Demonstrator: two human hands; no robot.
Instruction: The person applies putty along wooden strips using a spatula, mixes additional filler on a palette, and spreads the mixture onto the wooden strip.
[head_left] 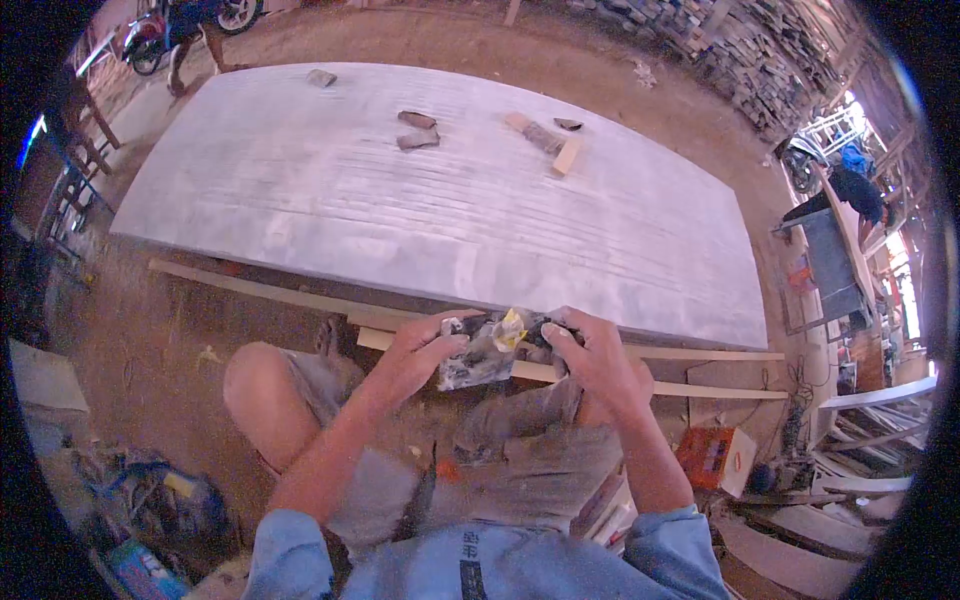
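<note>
My left hand (425, 345) is closed on one side of a crumpled clear plastic bag (478, 370), smeared with white and holding something dark. My right hand (590, 350) grips the bag's other side, where a dark part shows by the fingertips. A yellow crumpled piece (509, 330) stands out at the top between the hands. Both hands are above my lap, at the near edge of a large whitish streaked panel (400, 200). What exactly the bag holds, I cannot make out.
On the panel lie a wrapped wooden block (566, 157), grey-brown scraps (418, 138) and a small grey piece (321, 77). Long wooden strips (280, 292) run below the near edge. An orange box (715, 460) stands right. Another person (850, 195) bends at the far right.
</note>
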